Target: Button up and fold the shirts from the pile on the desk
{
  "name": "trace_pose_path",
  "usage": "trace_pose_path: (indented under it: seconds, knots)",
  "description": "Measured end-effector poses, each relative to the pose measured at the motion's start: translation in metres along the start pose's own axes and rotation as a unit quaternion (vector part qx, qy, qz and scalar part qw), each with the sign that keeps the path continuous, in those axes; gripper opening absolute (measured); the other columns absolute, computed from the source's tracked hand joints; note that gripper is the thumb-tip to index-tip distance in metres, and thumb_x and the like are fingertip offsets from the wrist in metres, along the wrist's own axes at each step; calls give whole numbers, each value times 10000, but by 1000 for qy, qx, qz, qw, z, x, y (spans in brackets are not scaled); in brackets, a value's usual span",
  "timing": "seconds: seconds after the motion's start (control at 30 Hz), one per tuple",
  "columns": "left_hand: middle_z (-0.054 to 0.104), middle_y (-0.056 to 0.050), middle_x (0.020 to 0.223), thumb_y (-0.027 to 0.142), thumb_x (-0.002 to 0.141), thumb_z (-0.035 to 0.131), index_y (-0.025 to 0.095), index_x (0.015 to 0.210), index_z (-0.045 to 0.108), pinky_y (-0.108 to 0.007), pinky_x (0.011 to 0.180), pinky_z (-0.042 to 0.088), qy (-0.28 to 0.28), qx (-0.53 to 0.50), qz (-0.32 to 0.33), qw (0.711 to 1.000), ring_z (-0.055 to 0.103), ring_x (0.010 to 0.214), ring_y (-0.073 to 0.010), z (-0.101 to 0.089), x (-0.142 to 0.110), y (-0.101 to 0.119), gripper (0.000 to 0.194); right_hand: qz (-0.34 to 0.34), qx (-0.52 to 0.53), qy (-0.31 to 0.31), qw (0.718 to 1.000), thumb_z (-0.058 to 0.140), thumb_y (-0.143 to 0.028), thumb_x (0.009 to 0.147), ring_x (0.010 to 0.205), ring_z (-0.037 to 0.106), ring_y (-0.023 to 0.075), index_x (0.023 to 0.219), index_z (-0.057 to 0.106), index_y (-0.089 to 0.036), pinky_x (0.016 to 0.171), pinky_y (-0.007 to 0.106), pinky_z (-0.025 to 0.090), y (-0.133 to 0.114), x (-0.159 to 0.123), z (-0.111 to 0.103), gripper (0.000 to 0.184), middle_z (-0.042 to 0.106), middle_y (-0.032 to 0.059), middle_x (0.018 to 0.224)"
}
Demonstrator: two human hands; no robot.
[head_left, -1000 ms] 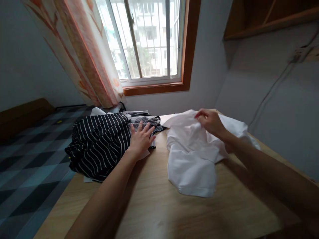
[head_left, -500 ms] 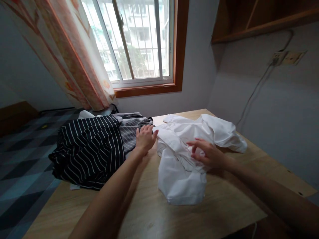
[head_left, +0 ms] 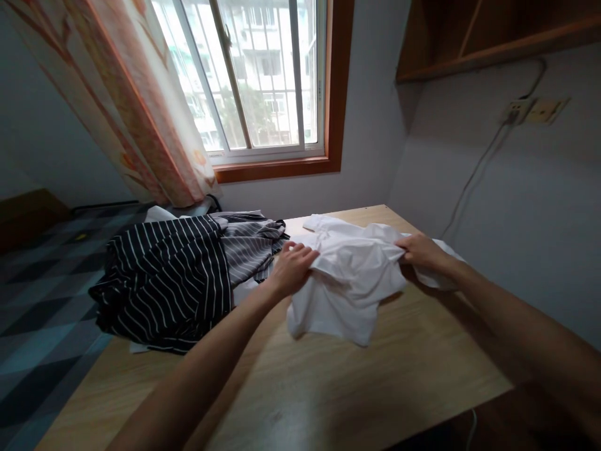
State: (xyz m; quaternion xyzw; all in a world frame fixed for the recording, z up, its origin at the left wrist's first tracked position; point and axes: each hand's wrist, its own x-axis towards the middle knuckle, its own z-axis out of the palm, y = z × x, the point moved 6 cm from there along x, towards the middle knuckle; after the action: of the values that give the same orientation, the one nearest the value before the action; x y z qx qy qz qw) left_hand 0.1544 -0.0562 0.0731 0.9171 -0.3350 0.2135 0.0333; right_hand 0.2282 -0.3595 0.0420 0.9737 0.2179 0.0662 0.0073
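Note:
A crumpled white garment [head_left: 352, 269], perhaps a shirt, is spread over the wooden table [head_left: 300, 388], its lower part hanging slightly toward me. My left hand [head_left: 295, 266] is closed on its left edge. On the other side my right hand [head_left: 420, 250] pinches the cloth, which is pulled taut between the two hands. Another white part [head_left: 441, 275] lies beyond my right wrist. Close to the left hand rests a heap of black-and-white striped clothing [head_left: 178, 275], with its paler grey side [head_left: 246, 247] turned up.
A checked bed cover [head_left: 42, 313] borders the table on the left. Behind are a curtain [head_left: 141, 113] and a barred window [head_left: 263, 88]. At right, a cable [head_left: 479, 163] runs down the wall from a socket [head_left: 521, 111], below a wooden shelf [head_left: 469, 62].
Both hands have taken hold of the white garment. The right hand moved right and away from me, stretching the cloth; the left moved slightly right. The garment's near part has lifted and shifted back.

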Motion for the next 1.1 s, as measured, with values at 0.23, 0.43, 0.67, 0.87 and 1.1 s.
trace_pose_path:
  seconds: [0.23,0.43,0.67,0.87,1.1]
  knots:
    - [679,-98,901,342,938,451,139,996,633,-340,819,407,274,56,-381,881,616,895,-255,-113,-34,-134,279,154,155,241,946,529,-411,828,758,655,248,986,732,-206,601,296,411,60,-5,-60,329,744,81,885]
    - [681,-139,978,355,944,411,140,1084,639,-422,828,412,70,205,-450,866,628,908,-311,-116,-71,-177,343,29,75,111,990,568,-389,818,788,650,246,882,727,-218,668,298,419,25,2,-12,242,736,77,865]
    - [609,-282,1146,199,816,482,61,1073,671,-572,909,318,-89,218,-476,847,561,1060,-435,-67,-81,-187,348,-35,-22,56,998,697,-488,774,1181,532,337,1113,668,-226,929,451,398,-15,-1,22,430,572,136,1352]
    - [587,-168,1237,467,887,482,170,1224,606,-511,1018,303,115,109,-110,981,484,1165,-343,-57,-35,-64,466,1,-18,18,1000,530,-215,892,1091,587,324,1144,642,-174,960,469,354,-27,-8,19,278,675,157,1150]
    - [439,-209,1441,730,696,635,150,1375,457,-529,1049,299,-10,-33,-88,995,394,1289,-380,18,-22,41,910,84,72,31,993,452,-172,866,882,643,289,1075,651,-137,774,335,435,-38,-6,-4,291,711,167,1009]
